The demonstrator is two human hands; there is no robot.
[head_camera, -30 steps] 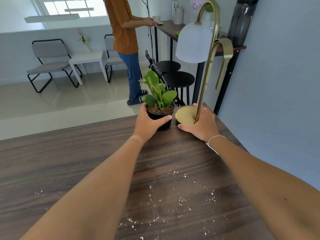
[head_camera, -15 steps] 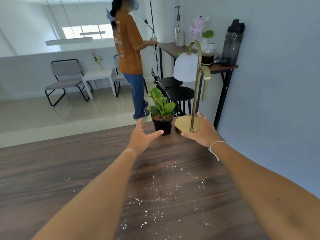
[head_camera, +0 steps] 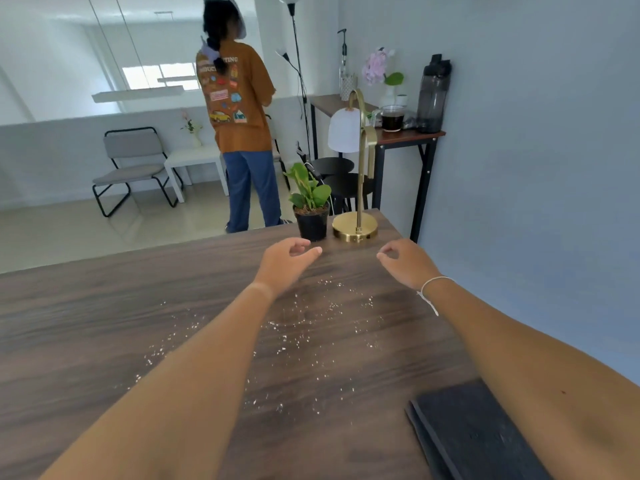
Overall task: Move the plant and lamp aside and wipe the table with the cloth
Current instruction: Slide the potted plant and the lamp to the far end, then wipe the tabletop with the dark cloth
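A small green plant in a black pot [head_camera: 311,216] stands at the far right corner of the dark wooden table [head_camera: 104,323]. Right beside it stands a brass lamp [head_camera: 356,188] with a round gold base and a white shade. My left hand [head_camera: 284,261] hovers just short of the pot, fingers loosely curled, holding nothing. My right hand [head_camera: 405,261] hovers near the lamp base, also empty. White crumbs [head_camera: 311,327] are scattered over the table's middle. A dark folded cloth [head_camera: 474,434] lies at the near right, partly under my right forearm.
A blue wall [head_camera: 536,168] runs along the table's right side. Behind the table's far edge a person in an orange shirt [head_camera: 239,126] stands with their back turned. A narrow side table [head_camera: 408,136] with a bottle and cup, black stools and a grey chair [head_camera: 135,168] stand beyond.
Both hands have let go of the pot and the lamp base and pulled back toward me. The view has moved back, bringing the cloth into sight.
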